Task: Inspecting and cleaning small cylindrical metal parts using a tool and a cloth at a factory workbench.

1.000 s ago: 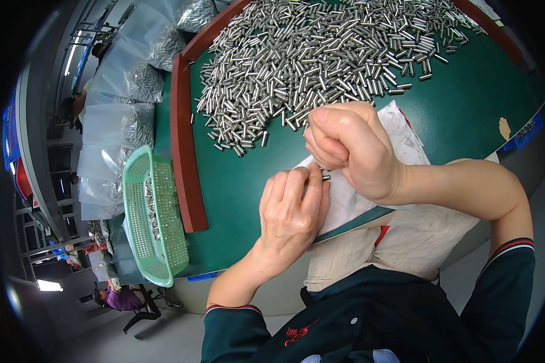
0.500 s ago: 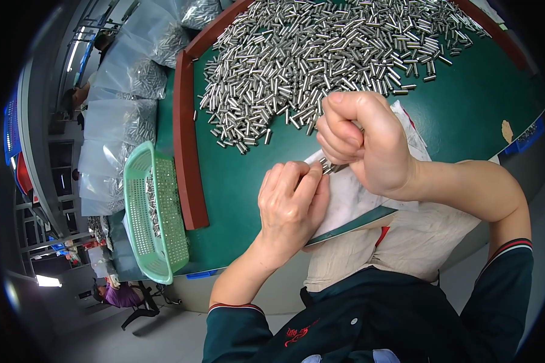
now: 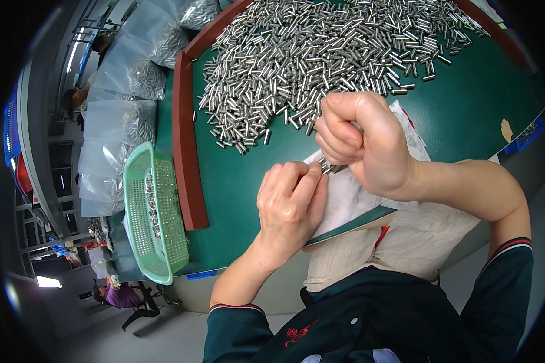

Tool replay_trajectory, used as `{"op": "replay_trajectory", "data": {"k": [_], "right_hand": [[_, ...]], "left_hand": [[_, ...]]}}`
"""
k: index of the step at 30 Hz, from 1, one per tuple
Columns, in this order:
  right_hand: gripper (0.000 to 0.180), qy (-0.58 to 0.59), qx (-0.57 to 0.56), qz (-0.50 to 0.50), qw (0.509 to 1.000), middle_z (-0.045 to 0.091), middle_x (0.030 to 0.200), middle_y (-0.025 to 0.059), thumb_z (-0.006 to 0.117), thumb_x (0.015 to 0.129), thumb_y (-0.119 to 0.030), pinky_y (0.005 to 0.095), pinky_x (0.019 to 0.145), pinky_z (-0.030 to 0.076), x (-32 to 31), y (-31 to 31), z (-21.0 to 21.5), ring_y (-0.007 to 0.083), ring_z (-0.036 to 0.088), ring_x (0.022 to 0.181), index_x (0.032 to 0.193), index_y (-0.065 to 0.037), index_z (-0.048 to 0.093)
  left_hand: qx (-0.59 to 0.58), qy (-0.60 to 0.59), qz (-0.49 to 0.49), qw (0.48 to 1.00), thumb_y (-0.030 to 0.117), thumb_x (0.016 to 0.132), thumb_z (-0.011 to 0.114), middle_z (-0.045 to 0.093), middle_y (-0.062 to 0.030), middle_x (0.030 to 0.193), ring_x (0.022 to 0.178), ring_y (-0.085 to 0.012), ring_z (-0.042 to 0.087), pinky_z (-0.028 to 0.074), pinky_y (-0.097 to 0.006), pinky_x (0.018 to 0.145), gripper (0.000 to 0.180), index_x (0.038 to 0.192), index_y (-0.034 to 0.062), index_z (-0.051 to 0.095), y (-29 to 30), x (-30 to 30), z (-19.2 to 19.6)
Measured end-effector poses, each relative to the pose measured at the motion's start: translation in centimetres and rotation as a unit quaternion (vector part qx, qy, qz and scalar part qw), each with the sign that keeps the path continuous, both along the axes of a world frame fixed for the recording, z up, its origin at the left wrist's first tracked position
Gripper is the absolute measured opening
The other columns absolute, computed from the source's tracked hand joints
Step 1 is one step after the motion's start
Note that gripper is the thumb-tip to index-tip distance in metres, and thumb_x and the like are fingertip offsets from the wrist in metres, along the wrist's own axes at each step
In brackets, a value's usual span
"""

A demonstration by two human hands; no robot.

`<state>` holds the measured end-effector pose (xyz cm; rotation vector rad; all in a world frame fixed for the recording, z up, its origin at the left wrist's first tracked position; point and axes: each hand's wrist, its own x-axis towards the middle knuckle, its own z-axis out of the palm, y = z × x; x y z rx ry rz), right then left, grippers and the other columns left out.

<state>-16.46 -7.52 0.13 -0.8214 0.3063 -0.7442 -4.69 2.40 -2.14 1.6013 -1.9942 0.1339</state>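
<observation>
Several small shiny metal pins (image 3: 326, 165) show in the gap between my two hands, over a white cloth (image 3: 351, 202). My right hand (image 3: 369, 142) is closed in a fist, with pins showing at its lower edge. My left hand (image 3: 289, 202) is closed too, its fingers bent and its index finger and thumb against the pins. The fingers hide how many pins each hand holds. Beyond my hands a large heap of loose metal pins (image 3: 309, 60) spreads over the green tabletop (image 3: 224, 181).
A dark red wooden rail (image 3: 186, 139) edges the table's left side. Beside it stands a green plastic basket (image 3: 172, 212) with pins inside. Clear plastic bags (image 3: 106, 154) of pins line the far left. A blue tray (image 3: 525, 136) sits at the right edge. Other people are in the background.
My left hand has shifted very slightly to the left. My right fist and the heap look the same.
</observation>
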Motion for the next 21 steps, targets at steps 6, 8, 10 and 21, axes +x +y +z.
{"op": "replay_trajectory", "data": {"k": [6,8,10,21], "right_hand": [[0.038,0.002,-0.009,-0.007,1.0,0.024,0.042,-0.0037,0.033,0.084,-0.021,0.0237,0.04,0.016,-0.05,0.03,-0.07,0.0067,0.017,0.04,0.048,-0.012,0.026],[0.038,0.0,-0.012,-0.008,1.0,0.024,0.042,-0.0037,0.033,0.084,-0.021,0.0237,0.04,0.016,-0.13,-0.03,-0.16,0.0068,0.017,0.04,0.048,-0.012,0.026],[0.038,-0.01,-0.017,-0.004,1.0,0.024,0.042,-0.0036,0.033,0.084,-0.021,0.0238,0.04,0.016,0.12,0.0,-0.31,0.0068,0.017,0.04,0.048,-0.012,0.026],[0.037,0.004,-0.079,-0.028,0.997,0.026,0.044,-0.0025,0.034,0.084,-0.018,0.0241,0.041,0.018,0.08,0.77,-0.24,0.0066,0.021,0.042,0.048,-0.01,0.028]], "left_hand": [[-0.002,0.005,-0.002,1.0,-0.001,0.062,0.066,0.049,-0.0053,0.069,0.058,-0.0189,0.046,0.037,-0.029,0.052,0.018,0.078,0.0008,0.058,-0.08,-0.1,-0.02],[0.001,0.006,-0.001,1.0,-0.001,0.062,0.066,0.049,-0.0054,0.068,0.058,-0.0189,0.046,0.037,-0.03,0.052,0.018,0.078,0.0007,0.058,-0.13,-0.21,0.1],[0.002,0.003,0.0,1.0,-0.001,0.062,0.066,0.049,-0.0055,0.068,0.058,-0.0189,0.046,0.037,-0.03,0.052,0.018,0.078,0.0005,0.058,-0.03,-0.02,0.08],[0.024,-0.012,0.003,1.0,-0.004,0.061,0.067,0.053,-0.0066,0.068,0.06,-0.0208,0.05,0.04,-0.029,0.051,0.016,0.072,0.0013,0.058,-0.16,-0.33,0.65]]}}
